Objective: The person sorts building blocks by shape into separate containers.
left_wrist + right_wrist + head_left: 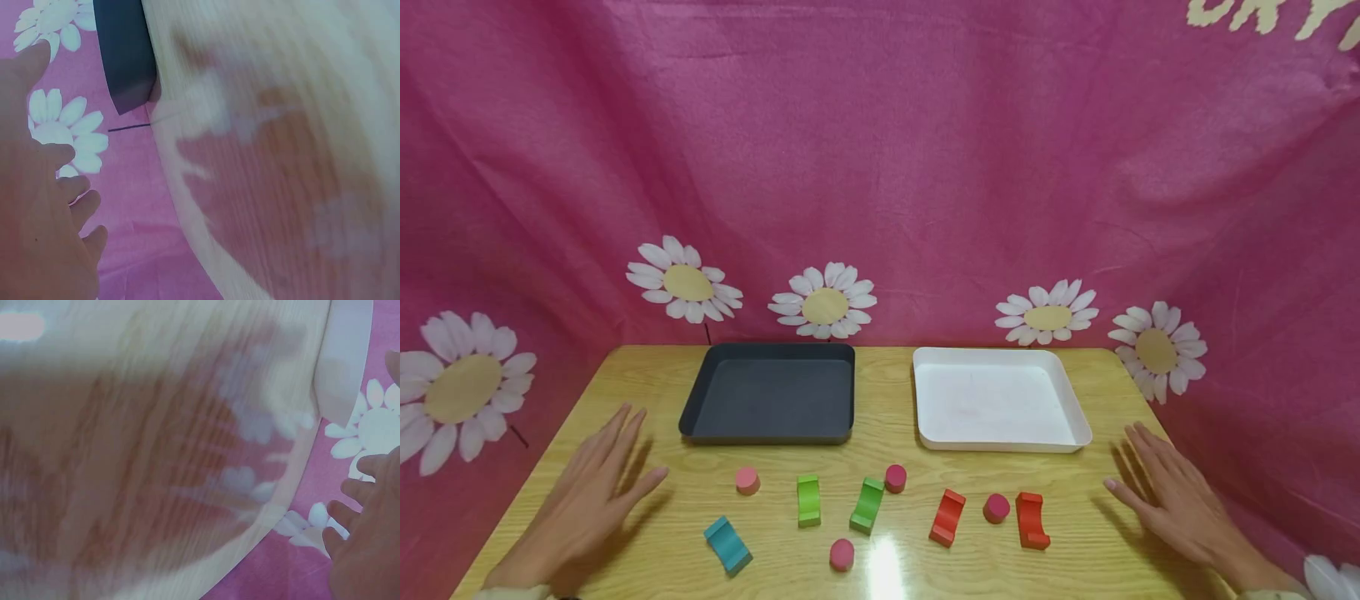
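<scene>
My left hand [587,492] is at the left side of the table, fingers extended and thumb spread, holding nothing. Nearest to it are a blue curved block [727,546] and a pink cylinder [747,481]. On the right side my right hand [1176,500] is held the same way, also without anything in it. A red curved block [1032,522] lies closest to that one, beside a crimson cylinder [996,508] and another red curved block [947,517]. Mid-table lie a light green curved block [808,501], a darker green one [867,505], a crimson cylinder [896,478] and a pink cylinder [842,555].
A black tray [767,438] stands at the back left of the wooden table [883,400], and a white tray [1003,445] at the back right. Behind and at both sides hangs a pink cloth [880,167] with daisies.
</scene>
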Available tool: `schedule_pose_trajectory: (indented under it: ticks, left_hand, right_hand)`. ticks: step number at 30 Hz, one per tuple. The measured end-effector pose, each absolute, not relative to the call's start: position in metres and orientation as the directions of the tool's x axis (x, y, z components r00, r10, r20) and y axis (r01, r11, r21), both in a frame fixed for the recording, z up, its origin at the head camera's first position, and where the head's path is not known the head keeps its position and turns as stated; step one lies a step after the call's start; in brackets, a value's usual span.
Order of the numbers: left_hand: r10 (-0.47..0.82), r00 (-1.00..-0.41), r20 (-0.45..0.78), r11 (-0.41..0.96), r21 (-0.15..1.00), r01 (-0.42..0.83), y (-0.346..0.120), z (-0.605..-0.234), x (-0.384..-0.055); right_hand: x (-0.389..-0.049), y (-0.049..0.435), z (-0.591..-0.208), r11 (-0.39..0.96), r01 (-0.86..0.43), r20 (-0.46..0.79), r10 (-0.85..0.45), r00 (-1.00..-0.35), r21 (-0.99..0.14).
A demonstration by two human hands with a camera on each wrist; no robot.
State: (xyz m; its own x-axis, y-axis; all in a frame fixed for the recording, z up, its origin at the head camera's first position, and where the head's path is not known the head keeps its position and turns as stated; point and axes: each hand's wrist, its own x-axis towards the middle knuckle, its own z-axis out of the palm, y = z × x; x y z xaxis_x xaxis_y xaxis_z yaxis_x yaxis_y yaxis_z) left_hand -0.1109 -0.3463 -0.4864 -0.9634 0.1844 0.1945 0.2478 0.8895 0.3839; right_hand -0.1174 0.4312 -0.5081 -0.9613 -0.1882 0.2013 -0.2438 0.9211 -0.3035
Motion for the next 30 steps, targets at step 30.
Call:
schedule_pose_trajectory:
  ticks: [30]
  left_hand:
    - [0.107, -0.994, -0.016, 0.856, 0.511, 0.084, -0.319, -0.473, -0.157]
  right_hand:
    - [-0.117, 0.376, -0.468, 0.885, -0.284, 0.186, -0.229, -0.956, -0.368]
